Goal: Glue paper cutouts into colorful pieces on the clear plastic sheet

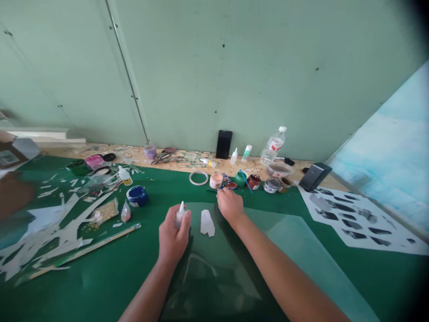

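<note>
At nine o'clock from the paper (207, 223), left hand (174, 235) wraps bottle (180, 216) — right hand (231, 206), at two, curled, hold unclear — likely gluing, next needing aim.

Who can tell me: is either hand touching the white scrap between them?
No, the white scrap lies apart from the left hand, holding a bottle, and the right hand.

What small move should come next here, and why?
Probably tilting the white bottle over the white piece: the left hand holds it tip up, and the piece lies close by on the clear sheet.
</note>
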The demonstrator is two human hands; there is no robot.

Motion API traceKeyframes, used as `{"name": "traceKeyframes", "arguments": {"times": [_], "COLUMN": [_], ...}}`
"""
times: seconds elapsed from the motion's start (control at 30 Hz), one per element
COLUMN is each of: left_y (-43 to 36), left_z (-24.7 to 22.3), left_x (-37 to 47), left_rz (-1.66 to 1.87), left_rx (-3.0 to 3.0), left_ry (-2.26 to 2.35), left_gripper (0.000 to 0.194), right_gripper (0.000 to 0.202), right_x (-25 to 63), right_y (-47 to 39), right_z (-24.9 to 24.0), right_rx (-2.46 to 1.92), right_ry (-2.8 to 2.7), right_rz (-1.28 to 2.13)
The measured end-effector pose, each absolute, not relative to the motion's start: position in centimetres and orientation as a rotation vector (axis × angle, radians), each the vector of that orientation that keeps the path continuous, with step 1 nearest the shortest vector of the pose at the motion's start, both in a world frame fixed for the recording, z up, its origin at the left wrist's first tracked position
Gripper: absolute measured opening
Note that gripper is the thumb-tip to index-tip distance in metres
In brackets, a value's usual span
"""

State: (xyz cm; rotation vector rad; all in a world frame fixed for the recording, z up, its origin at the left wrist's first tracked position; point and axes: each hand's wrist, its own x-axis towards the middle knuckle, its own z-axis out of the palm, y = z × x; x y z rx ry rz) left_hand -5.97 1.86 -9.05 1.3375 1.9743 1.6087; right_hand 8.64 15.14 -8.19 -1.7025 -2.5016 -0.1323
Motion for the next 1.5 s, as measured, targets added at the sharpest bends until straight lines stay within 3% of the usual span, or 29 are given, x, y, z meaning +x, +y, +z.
{"name": "traceKeyframes", "arguments": {"times": [0.37, 0.53, 0.73, 0.93, 1.07, 1.17, 1.3, 1.5], "left_y": [2.1, 2.2, 2.3, 2.1, 1.8, 1.7, 2.2, 5.9], "left_z": [-8.8, -9.1, -9.7, -9.7, -9.8, -9.6, -8.6, -6.0], "left_x": [-6.1, -6.2, -6.3, -6.1, -5.7, -5.6, -5.5, -4.3], "left_rz": [1.604, 1.577, 1.586, 1.598, 1.652, 1.74, 1.687, 1.426], "left_rx": [1.363, 1.391, 1.304, 1.308, 1.328, 1.314, 1.252, 1.421], "left_ry": [1.917, 1.88, 1.815, 1.84, 1.864, 1.802, 1.62, 1.45], "left_gripper": [0.033, 0.031, 0.032, 0.039, 0.043, 0.038, 0.036, 0.039], "right_gripper": [0.027, 0.028, 0.032, 0.021, 0.032, 0.046, 0.037, 0.028], "right_x": [9.3, 11.9, 14.0, 13.5, 13.0, 13.1, 13.6, 13.9], "right_y": [14.2, 11.4, 9.8, 10.1, 10.6, 10.8, 11.1, 11.4], "right_z": [-7.6, -5.7, -6.6, -10.6, -11.7, -12.0, -12.1, -10.8], "right_rx": [-1.627, -1.143, -0.762, -1.008, -1.078, -1.142, -1.152, -1.039], "right_ry": [-2.548, -2.336, -2.208, -1.788, -1.549, -1.576, -1.775, -1.806], "right_rz": [-0.243, -0.378, 0.344, 0.791, 0.952, 0.819, 0.478, 0.295]}}
